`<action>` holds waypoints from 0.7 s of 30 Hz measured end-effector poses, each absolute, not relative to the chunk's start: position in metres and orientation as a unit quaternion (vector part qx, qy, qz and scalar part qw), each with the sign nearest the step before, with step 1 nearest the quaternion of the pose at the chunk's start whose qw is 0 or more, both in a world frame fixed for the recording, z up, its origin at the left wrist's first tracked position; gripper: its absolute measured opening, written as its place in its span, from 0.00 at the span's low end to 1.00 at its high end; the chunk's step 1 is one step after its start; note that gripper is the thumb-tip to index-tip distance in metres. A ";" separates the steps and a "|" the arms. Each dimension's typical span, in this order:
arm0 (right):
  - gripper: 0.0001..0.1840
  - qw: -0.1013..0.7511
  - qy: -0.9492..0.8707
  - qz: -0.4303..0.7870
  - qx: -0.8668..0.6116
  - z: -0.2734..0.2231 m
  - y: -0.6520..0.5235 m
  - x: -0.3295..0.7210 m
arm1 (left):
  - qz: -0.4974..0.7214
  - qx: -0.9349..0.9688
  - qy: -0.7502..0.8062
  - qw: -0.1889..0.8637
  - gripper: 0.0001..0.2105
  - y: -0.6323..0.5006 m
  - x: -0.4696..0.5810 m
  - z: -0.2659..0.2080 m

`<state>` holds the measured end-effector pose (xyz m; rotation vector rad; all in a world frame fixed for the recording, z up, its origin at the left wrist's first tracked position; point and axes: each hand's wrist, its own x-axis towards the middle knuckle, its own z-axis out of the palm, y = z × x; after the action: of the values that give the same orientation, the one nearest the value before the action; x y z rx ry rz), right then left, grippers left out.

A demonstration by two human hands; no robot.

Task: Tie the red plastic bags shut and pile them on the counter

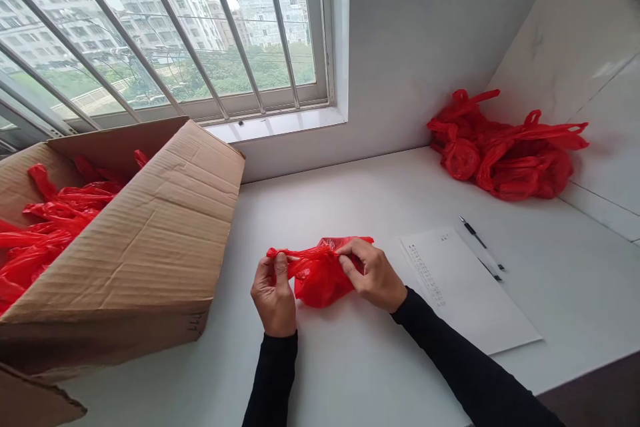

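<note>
Black sleeves [445, 337], six o'clock. Left grip [274, 299] pinches a red bag [323, 285] by its gathered top at nine, right grip [373, 275] at two: soft, probably light, best held there; filling unclear.

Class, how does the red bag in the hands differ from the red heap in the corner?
The held bag is small; the corner heap is far bulkier. The left hand and right hand grip the held bag, while no hand touches the corner heap. The held bag's top is stretched sideways; the corner heap lies loosely bunched. Both are red and look like thin, crinkled plastic.
</note>
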<state>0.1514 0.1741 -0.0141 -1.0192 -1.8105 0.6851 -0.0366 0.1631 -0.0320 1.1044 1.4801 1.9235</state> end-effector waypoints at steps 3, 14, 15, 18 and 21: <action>0.07 0.478 -0.713 0.285 -0.427 -0.015 0.174 0.151 | 0.651 0.458 0.535 0.282 0.15 0.159 -0.026 -0.032; 0.08 0.498 -0.665 0.310 -0.461 -0.022 0.174 0.149 | 0.569 0.604 0.546 0.116 0.10 0.148 -0.015 -0.032; 0.07 0.495 -0.671 0.310 -0.457 -0.022 0.174 0.148 | 0.553 0.627 0.536 0.115 0.10 0.148 -0.012 -0.030; 0.06 0.485 -0.692 0.282 -0.454 -0.021 0.173 0.148 | 0.545 0.640 0.535 0.081 0.04 0.152 -0.008 -0.032; 0.06 0.491 -0.679 0.260 -0.479 -0.020 0.177 0.154 | 0.560 0.614 0.555 0.043 0.03 0.157 -0.017 -0.037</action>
<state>0.1535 0.1767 -0.0200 -1.1640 -1.6483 0.6324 -0.0172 0.1566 -0.0367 1.8766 1.6970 1.7132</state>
